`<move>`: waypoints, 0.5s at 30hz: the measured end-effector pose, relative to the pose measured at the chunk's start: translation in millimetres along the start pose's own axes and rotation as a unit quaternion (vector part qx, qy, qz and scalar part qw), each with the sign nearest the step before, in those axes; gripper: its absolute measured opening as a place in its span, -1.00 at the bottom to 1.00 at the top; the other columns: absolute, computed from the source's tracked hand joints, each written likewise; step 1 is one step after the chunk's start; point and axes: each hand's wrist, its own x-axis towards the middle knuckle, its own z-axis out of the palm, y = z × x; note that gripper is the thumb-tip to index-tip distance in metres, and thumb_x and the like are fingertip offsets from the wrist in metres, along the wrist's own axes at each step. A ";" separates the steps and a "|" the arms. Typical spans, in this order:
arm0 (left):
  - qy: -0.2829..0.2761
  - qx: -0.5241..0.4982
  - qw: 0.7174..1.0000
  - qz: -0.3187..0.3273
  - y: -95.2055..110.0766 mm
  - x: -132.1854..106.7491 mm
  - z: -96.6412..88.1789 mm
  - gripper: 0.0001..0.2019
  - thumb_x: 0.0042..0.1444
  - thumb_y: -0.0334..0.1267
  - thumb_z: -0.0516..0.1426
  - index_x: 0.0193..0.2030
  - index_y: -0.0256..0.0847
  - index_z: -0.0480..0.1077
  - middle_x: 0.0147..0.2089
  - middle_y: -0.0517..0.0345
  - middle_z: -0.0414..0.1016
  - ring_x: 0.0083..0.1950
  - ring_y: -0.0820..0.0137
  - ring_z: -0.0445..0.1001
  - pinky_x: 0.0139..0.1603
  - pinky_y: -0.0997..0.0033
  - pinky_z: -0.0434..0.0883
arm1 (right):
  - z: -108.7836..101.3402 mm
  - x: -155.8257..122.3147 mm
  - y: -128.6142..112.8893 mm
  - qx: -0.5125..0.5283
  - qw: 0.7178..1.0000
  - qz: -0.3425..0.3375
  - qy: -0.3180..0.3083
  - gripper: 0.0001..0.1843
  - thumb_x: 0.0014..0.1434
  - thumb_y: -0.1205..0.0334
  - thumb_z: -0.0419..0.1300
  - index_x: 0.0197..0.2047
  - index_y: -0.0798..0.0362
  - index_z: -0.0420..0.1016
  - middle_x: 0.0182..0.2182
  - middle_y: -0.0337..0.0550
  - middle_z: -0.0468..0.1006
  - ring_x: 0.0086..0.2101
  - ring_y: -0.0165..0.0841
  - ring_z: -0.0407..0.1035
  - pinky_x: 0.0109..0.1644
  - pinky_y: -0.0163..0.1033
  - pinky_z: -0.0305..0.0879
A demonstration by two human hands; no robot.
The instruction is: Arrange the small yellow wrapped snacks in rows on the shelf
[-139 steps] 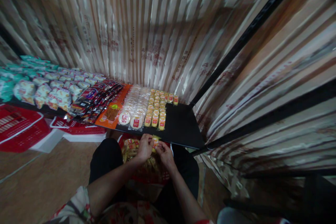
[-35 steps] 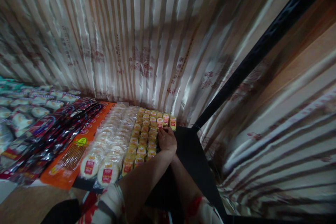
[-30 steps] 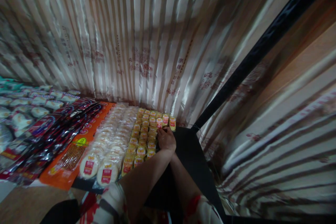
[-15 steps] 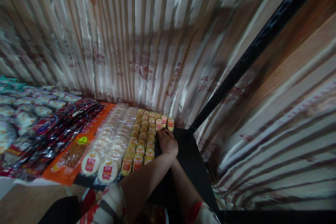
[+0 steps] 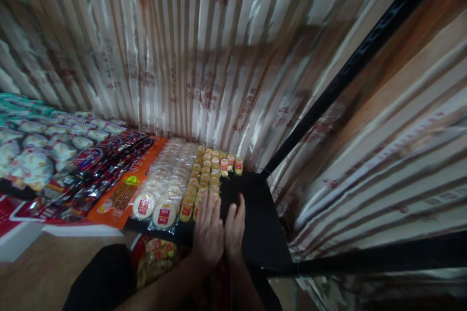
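Rows of small yellow packs with red labels (image 5: 205, 171) stand on a black shelf (image 5: 263, 233). My left hand (image 5: 207, 233) lies over the near end of these rows, its fingers stretched forward and covering some front packs. Beside it, my right hand (image 5: 234, 228) is over the bare black surface just right of the rows, fingers extended and apart from the thumb. I see nothing held in either hand. At the back, a few of the yellow packs (image 5: 238, 166) reach further right than the other rows.
Left of the yellow packs lie clear bags of round white crackers (image 5: 164, 215), orange bags (image 5: 126, 194), dark bags (image 5: 98, 165) and white packs (image 5: 60, 150). Below the shelf, more yellow packs (image 5: 156, 257) show. Behind are printed sheeting (image 5: 164, 48) and a black post (image 5: 328, 92).
Both hands have drawn back toward me from the far right packs. My left hand has moved left onto the front packs, and my right hand now shows beside it. The view has shifted.
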 end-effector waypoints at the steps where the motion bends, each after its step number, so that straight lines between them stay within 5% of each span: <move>1: 0.005 0.020 1.000 0.023 -14.6 -13.9 -7.3 -0.42 0.19 -0.41 -0.17 0.37 -0.28 -0.18 0.38 -0.09 -0.04 0.40 0.19 -0.14 0.27 0.01 0.20 | 0.7 -9.0 -1.0 -0.002 1.000 0.012 -0.015 -0.31 0.25 -0.08 -0.22 0.30 0.20 -0.04 0.25 0.17 0.10 0.23 -0.16 0.03 0.23 0.02 0.03; 6: 0.024 0.119 0.993 0.008 -59.7 -50.8 -9.4 -0.34 0.17 -0.41 -0.12 0.37 -0.38 -0.34 0.38 -0.22 -0.12 0.39 0.12 -0.13 0.21 0.05 0.29 | 18.3 -37.7 -7.8 -0.018 0.997 -0.011 -0.078 -0.17 0.19 -0.13 -0.13 0.35 0.24 -0.24 0.33 0.19 -0.16 0.30 -0.11 -0.24 0.30 0.12 -0.16; 15: 0.039 0.183 0.982 -0.015 -56.7 -32.1 4.9 -0.47 0.17 -0.36 -0.06 0.28 -0.52 0.03 0.27 -0.38 0.13 0.34 0.04 0.04 0.18 0.01 0.31 | 37.8 -26.1 -9.9 -0.022 0.996 -0.025 -0.084 -0.15 0.19 -0.11 -0.10 0.36 0.22 -0.31 0.33 0.19 -0.18 0.30 -0.10 -0.25 0.29 0.13 -0.14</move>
